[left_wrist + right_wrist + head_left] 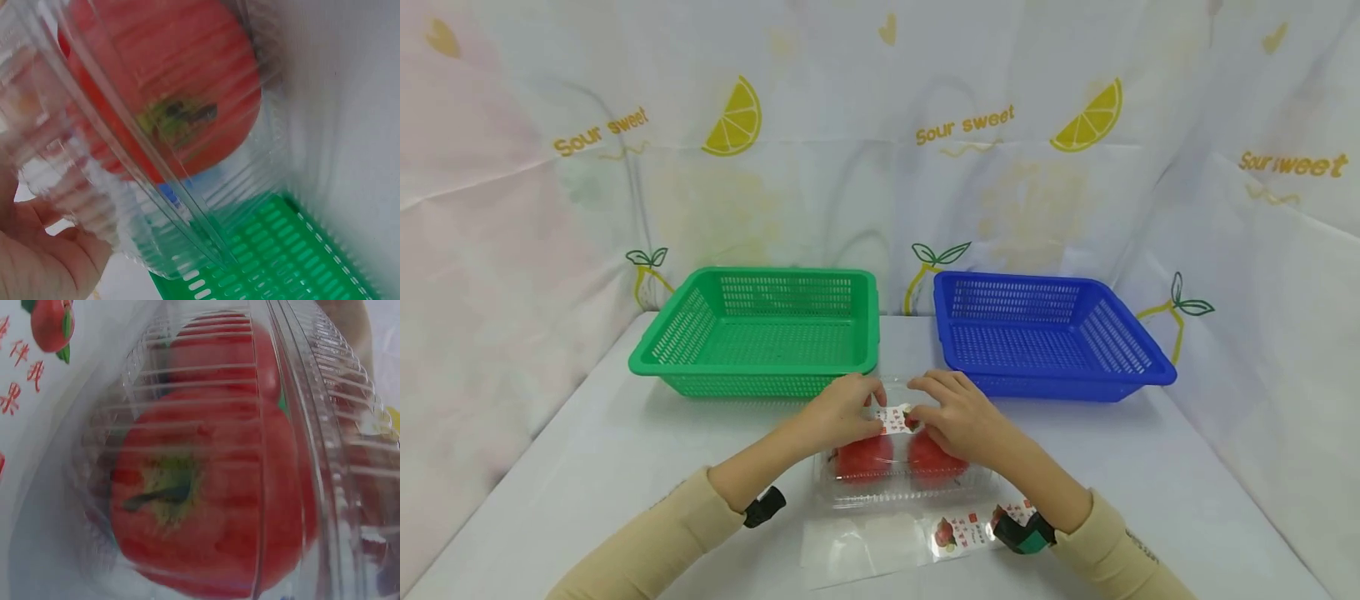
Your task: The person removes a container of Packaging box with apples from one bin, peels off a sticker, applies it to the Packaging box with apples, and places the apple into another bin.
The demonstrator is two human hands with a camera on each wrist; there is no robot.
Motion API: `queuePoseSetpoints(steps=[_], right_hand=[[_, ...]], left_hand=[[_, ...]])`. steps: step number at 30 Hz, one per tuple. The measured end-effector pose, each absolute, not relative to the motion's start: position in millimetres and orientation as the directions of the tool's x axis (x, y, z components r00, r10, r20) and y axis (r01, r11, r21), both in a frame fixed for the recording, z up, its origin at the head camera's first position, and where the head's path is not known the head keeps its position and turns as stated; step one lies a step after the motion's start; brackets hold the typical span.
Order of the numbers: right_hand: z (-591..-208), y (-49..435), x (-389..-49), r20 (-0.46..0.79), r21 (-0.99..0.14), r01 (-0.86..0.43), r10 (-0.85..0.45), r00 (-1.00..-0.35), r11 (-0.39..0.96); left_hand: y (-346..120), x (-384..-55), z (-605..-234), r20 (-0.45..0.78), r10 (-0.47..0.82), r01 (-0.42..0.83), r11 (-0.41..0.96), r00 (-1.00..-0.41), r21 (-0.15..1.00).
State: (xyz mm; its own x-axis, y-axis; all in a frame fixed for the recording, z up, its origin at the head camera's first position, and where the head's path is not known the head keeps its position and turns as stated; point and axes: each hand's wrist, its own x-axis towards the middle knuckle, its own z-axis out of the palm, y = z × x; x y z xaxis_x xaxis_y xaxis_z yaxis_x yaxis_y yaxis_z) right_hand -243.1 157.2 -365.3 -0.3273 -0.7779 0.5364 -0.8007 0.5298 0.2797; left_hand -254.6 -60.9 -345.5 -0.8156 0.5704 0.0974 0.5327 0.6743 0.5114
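Observation:
A clear plastic clamshell box [880,497] with ridged sides lies closed in front of me. Red apples [864,459] show through it, one with its stem [159,495] facing the right wrist camera. Across the lid lies a white printed label [895,419] with red writing and a fruit picture. My left hand [844,410] touches the label's left end, its fingers bent loosely over the lid. On the other side, my right hand [958,417] rests its fingertips at the label's right end. Part of the label is hidden beneath the fingers.
A label sheet [865,546] with printed labels lies on the white table [722,554] nearer to me, partly under the right wrist. Behind the box stand a green basket [760,367] at left and a blue basket [1052,382] at right. A printed cloth [850,192] hangs behind them.

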Motion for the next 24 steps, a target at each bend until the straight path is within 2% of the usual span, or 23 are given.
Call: queuePoseSetpoints(steps=[5, 10, 15, 18, 21, 24], right_hand=[[-369.5, 152.0, -241.1, 0.539, 0.281, -0.817, -0.788, -0.299, 0.503], [-371.6, 147.0, -237.2, 0.522, 0.264, -0.82, -0.79, -0.321, 0.507], [-370.1, 146.3, -229.5, 0.495, 0.245, -0.809, -0.786, -0.37, 0.535], [-369.2, 147.1, -224.9, 0.46, 0.243, -0.8, -0.791, -0.403, 0.549], [-369.1, 146.5, -221.8, 0.422, 0.246, -0.794, -0.799, -0.428, 0.556], [-369.1, 146.0, -219.4, 0.399, 0.244, -0.788, -0.799, -0.45, 0.566]], left_hand=[[-58.9, -243.1, -350.7, 0.269, 0.613, 0.669, 0.673, -0.743, 0.315], [-55.8, -234.1, -357.1, 0.372, 0.64, 0.72, 0.682, -0.672, 0.127], [-51.3, -224.0, -360.8, 0.333, 0.664, 0.708, 0.706, -0.669, 0.015], [-50.2, -218.1, -362.7, 0.278, 0.655, 0.679, 0.734, -0.703, -0.01], [-50.8, -212.9, -363.6, 0.223, 0.654, 0.668, 0.744, -0.723, -0.015], [-52.4, -208.1, -362.6, 0.165, 0.665, 0.679, 0.732, -0.729, 0.05]])
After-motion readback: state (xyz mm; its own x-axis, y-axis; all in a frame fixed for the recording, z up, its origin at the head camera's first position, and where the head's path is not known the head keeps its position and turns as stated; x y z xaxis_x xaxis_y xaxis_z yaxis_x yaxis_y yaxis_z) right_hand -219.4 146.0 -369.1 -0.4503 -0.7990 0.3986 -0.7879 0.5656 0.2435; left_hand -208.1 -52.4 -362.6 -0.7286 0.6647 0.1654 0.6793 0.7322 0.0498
